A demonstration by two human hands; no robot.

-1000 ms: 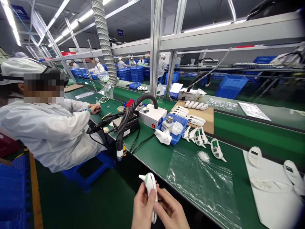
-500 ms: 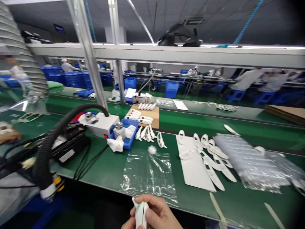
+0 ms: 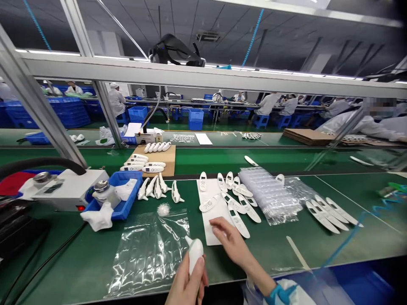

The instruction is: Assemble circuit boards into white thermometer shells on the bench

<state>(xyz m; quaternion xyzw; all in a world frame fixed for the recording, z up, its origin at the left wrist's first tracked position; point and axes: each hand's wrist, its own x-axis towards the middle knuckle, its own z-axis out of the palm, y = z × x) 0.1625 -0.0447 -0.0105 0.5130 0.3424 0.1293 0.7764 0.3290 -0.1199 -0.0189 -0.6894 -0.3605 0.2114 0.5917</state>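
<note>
Left hand (image 3: 186, 284) grips a white thermometer body (image 3: 194, 254); right hand (image 3: 229, 239) hovers empty over the cover shells (image 3: 239, 221).

The left fingers are curled shut around the lower half of the body, which stands upright with its probe tip up, at the near edge of the green bench (image 3: 286, 241) and just beside the clear plastic bag (image 3: 149, 250). The right fingers are loosely spread and hold nothing. They sit above the lower part of the white sheet (image 3: 208, 235), close to the nearest shell (whether a fingertip touches it, I cannot tell). To do this well, I judge the right hand should pinch one shell by its long edges without nudging its neighbours, which lie fanned and partly overlapping. The left hand should hold the body steady and low.
</note>
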